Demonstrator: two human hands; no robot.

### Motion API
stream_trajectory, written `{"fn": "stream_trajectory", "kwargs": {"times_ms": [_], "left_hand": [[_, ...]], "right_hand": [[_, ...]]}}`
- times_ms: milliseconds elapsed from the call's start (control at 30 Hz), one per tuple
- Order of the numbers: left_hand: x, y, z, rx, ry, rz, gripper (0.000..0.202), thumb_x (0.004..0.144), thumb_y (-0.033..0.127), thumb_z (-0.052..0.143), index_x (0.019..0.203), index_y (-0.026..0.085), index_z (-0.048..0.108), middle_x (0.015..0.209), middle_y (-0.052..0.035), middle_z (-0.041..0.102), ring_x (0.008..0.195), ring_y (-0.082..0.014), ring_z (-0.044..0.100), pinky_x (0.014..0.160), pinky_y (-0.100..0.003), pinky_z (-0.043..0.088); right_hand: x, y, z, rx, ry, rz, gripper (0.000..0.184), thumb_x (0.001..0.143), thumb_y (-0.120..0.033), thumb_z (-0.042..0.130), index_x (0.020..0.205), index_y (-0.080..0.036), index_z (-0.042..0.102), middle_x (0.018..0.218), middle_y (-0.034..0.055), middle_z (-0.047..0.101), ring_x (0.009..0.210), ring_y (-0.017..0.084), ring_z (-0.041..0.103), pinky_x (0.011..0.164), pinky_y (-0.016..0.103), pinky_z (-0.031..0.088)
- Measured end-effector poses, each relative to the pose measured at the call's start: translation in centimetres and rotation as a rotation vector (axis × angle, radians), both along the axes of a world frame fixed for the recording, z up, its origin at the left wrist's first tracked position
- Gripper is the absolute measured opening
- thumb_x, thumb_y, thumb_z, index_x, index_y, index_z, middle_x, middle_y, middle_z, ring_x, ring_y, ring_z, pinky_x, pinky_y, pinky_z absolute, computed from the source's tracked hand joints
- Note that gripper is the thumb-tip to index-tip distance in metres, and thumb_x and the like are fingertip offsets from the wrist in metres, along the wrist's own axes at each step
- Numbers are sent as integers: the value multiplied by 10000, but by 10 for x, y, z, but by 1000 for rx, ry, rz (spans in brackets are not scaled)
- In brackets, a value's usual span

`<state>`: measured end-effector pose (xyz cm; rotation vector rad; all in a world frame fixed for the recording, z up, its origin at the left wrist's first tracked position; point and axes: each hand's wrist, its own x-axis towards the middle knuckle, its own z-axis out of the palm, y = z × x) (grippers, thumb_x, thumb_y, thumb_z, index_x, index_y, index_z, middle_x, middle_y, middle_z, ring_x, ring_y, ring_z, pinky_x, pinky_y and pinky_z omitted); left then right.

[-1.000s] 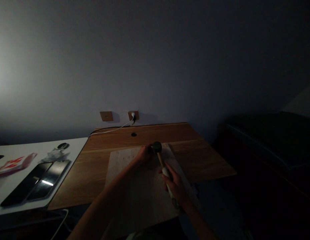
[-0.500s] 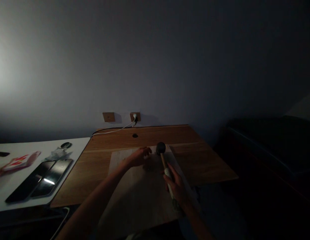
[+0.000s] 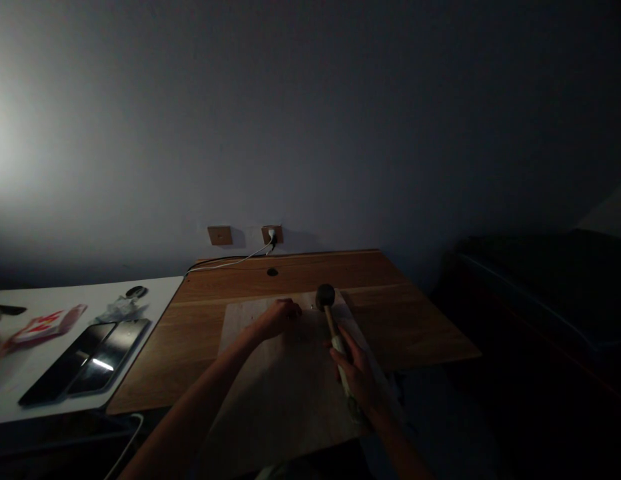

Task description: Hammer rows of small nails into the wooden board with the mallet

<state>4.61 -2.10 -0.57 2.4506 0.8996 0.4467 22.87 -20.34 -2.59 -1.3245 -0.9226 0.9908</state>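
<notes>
Your right hand (image 3: 357, 377) clenched round rubber mallet (image 3: 335, 338) handle, head kept over far end of pale board (image 3: 285, 393); left hand (image 3: 279, 319) empty, resting on board, apparently steadying it.
</notes>
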Motion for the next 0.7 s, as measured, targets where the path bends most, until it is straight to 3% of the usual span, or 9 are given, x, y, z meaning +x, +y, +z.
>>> {"fn": "stream_trajectory", "kwargs": {"times_ms": [100,200,500,700], "left_hand": [[11,8,-10,-114,-183,158,245,740,53,609,914,145,755,835,-38,753,742,-159,678,688,-232,500],[16,9,-22,-152,-282,225,221,761,79,623,926,140,757,839,-36,773,739,-157,689,685,-232,502],[20,5,-30,-107,-286,256,204,803,98,620,927,161,769,879,-43,791,780,-166,711,728,-243,524],[22,6,-32,-67,-255,238,225,780,76,636,939,171,763,903,-38,779,805,-167,705,755,-254,520]], "right_hand": [[1,-1,1,-8,-2,-3,665,835,-437,673,1436,-180,552,1001,57,735,458,85,500,420,239,414],[2,-1,-1,11,-2,17,633,846,-420,672,1425,-190,561,999,54,739,464,85,499,421,235,412],[3,1,-7,4,-7,39,637,874,-390,655,1467,-198,524,1017,49,737,455,68,487,412,219,386],[2,-1,0,5,-18,39,645,869,-401,657,1465,-193,528,1072,69,733,469,68,501,423,221,402]]}}
